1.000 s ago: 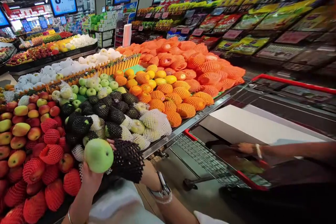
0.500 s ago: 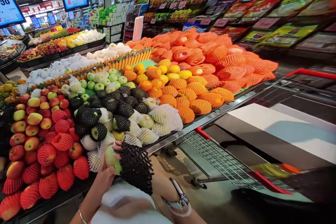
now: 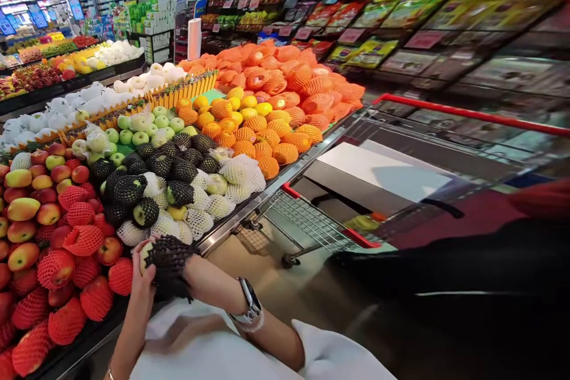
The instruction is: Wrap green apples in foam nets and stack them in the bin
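A pale green apple (image 3: 145, 257) is held low in front of me, above the front edge of the fruit display. My left hand (image 3: 141, 279) is closed around its near left side, with the thumb pressed on the skin. A black foam net sleeve (image 3: 171, 267) sits bunched over my right hand (image 3: 192, 270) and hides most of it. Its fingertips appear to reach past the net onto the apple's upper side. Just beyond my hands lie fruits in white foam nets (image 3: 199, 224) and others in black nets (image 3: 146, 212).
Red-netted apples (image 3: 56, 268) fill the left of the display, green apples (image 3: 141, 138) its middle, and orange-netted fruit (image 3: 285, 154) its far right. A shopping cart (image 3: 312, 222) with red trim stands on the right, a white box (image 3: 378, 169) behind it. Dark clothing (image 3: 467, 285) of a person shows at right.
My view has swung to the right, so the display, hands and cart all appear further left. More of the cart and a person's dark clothing show. Both hands keep hold of the apple.
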Motion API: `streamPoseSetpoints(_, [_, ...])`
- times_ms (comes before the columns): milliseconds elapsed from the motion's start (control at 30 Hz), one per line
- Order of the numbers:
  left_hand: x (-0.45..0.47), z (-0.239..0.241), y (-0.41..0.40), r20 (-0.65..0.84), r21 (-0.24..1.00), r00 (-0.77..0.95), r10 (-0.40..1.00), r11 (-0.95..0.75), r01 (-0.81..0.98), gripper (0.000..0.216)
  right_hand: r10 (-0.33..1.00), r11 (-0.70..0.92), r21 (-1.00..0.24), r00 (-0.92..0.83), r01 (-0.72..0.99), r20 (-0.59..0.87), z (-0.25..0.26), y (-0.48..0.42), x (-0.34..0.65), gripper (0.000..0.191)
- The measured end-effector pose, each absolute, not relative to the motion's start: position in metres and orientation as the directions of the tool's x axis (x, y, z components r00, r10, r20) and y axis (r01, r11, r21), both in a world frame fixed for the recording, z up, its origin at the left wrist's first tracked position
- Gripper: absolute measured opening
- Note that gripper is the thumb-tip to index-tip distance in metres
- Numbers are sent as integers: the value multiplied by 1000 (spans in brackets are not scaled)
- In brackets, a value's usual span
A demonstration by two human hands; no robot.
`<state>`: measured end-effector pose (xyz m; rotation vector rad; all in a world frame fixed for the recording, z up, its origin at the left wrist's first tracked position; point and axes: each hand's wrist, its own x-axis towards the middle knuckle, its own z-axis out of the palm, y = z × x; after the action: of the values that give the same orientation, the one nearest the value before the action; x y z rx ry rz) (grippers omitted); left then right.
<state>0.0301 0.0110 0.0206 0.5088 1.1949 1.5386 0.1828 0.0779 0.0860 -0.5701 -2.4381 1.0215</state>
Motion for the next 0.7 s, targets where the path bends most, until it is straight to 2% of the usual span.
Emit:
streamPoseSetpoints(167, [8,33,11,-276,859,-424,863,23,-512,55,668,623,-705,-699,338,256,67,74,186,25])
streamPoseSetpoints(267, [7,35,10,-254,867,-456,853,-8,-498,56,734,583,-748,-601,319,316,54,74,181,33])
streamPoseSetpoints(367, [10,31,11,-298,847,-474,829,1,-531,57,772,506,-822,-562,262,297,51,78,176,30])
streamPoseSetpoints(467, [11,21,14,-369,810,-500,783,8,-586,59,756,466,-853,-607,234,246,56,83,176,24])
streamPoseSetpoints(567, [7,13,16,-421,783,-434,796,77,-618,61,736,465,-847,-644,257,209,61,86,179,15])
streamPoseSetpoints(700, [7,15,15,-398,804,-301,866,171,-570,63,653,559,-774,-733,297,190,68,90,184,30])
